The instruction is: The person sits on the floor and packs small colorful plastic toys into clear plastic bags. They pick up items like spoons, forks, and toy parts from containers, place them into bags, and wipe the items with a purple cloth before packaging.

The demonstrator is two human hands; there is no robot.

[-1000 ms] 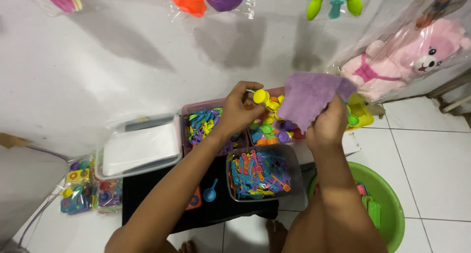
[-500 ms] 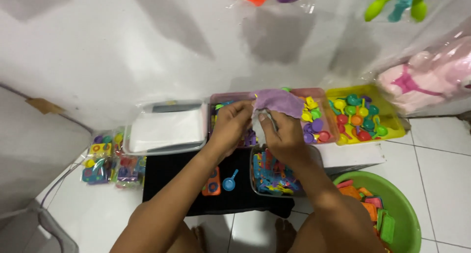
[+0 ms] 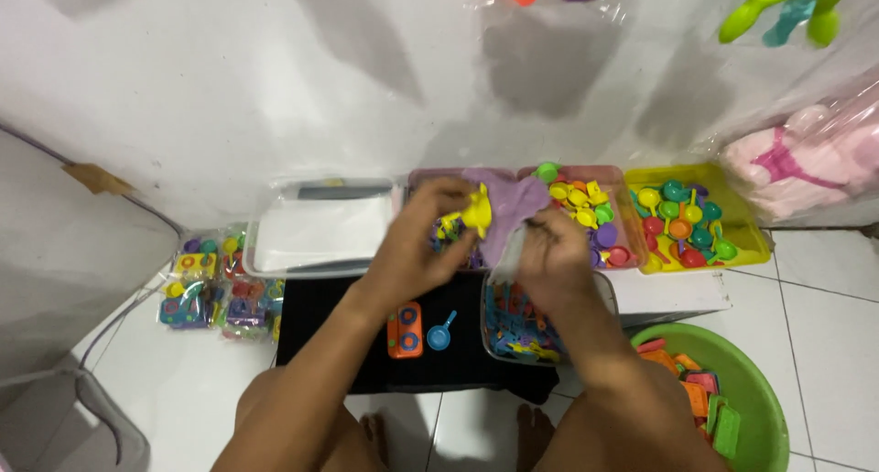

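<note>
My left hand (image 3: 423, 238) holds a small yellow plastic toy (image 3: 477, 214) above the middle clear bin. Just to its right, my right hand (image 3: 552, 257) grips a purple cloth (image 3: 506, 211) that drapes up over the bins. The cloth touches the yellow toy. Below the hands, a clear tub of blue and mixed small toys (image 3: 517, 330) sits on a black mat (image 3: 339, 339). An orange toy stove (image 3: 405, 330) and a blue toy pan (image 3: 441, 335) lie on the mat near my left forearm.
Along the white wall stand a clear lidded box (image 3: 320, 229), a bin of colourful toy cups (image 3: 595, 216) and a yellow tray of toy spoons (image 3: 696, 220). A green basin (image 3: 732, 399) sits lower right. Bagged toys (image 3: 215, 284) lie left; a bagged pink plush (image 3: 806, 165) hangs right.
Both hands have come down from in front of the wall to just over the bins. The yellow toy and the purple cloth stay in hand, now pressed closer together.
</note>
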